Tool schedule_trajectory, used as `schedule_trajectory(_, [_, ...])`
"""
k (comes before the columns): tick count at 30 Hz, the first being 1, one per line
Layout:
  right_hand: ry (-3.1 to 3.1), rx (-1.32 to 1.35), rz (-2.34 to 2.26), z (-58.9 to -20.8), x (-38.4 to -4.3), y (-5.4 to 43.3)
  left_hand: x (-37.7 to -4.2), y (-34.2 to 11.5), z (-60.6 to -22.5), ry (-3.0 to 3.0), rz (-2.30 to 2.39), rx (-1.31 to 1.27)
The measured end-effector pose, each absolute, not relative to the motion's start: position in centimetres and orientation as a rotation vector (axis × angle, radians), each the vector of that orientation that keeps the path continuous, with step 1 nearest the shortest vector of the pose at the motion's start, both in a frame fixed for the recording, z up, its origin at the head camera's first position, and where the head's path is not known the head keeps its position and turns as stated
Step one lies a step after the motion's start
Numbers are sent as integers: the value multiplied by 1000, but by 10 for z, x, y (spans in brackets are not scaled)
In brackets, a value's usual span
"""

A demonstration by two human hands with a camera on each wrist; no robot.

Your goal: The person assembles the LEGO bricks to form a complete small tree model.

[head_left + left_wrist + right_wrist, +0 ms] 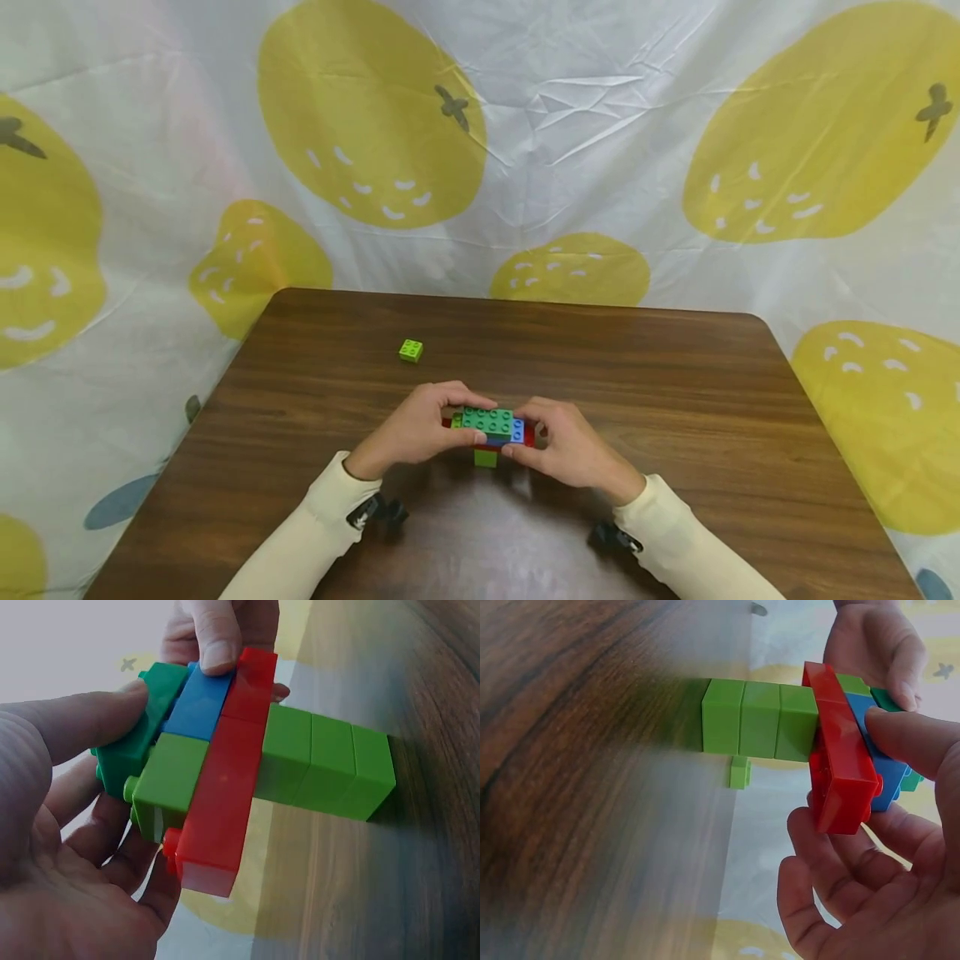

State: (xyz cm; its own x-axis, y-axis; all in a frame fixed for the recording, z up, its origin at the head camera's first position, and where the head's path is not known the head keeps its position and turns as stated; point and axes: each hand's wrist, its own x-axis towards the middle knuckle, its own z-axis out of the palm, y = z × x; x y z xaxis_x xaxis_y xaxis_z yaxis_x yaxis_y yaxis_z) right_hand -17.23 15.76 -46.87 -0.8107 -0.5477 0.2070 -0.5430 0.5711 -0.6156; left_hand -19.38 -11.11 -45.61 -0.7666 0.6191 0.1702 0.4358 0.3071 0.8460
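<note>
Both hands hold a built-up stack of toy building bricks at the middle of the table. My left hand pinches the dark green brick on top, thumb on its near side. The right hand grips the blue brick below it, thumb against the brick's near face. Beside the blue one in that layer sits a lime green brick. Under them runs a row of two red bricks, sticking out at both ends. A column of three lime green bricks carries the row from the tabletop.
A loose lime green brick lies farther back on the wooden table, left of the stack. Behind the table hangs a white cloth printed with yellow fruit. Dark wrist straps sit over the cream sleeves.
</note>
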Motion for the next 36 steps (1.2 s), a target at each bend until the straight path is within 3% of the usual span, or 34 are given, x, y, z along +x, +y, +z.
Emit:
schedule_trajectory(15, [2760, -978, -1092, -467, -174, 157, -199, -112, -458, 2516, 1345, 1125])
schedule_trajectory(36, [2763, -1012, -1059, -470, -175, 155, -195, -111, -471, 2460, 1461, 1009])
